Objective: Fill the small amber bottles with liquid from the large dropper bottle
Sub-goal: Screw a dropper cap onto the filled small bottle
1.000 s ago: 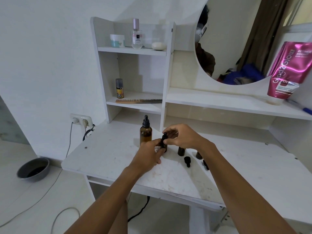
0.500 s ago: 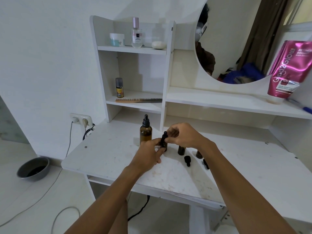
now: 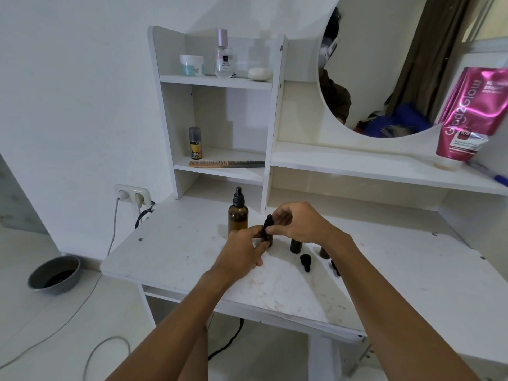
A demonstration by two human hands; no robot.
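As left hand (image 3: 242, 254) grips a small bottle (image 3: 268, 238) — right hand (image 3: 298, 224) pinches its cap (image 3: 268, 221).

Soft even daylight; wide-angle edge warping

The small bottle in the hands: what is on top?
A black dropper cap sits on the small bottle, pinched by the right hand. The left hand covers most of the glass, so its contents are hidden.

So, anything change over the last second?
Barely. The right hand shifted its fingers slightly on the dropper cap of the held small bottle, as if twisting; nothing taken or let go. The left hand still holds that bottle. The large dropper bottle, open small bottle and loose cap are unmoved.
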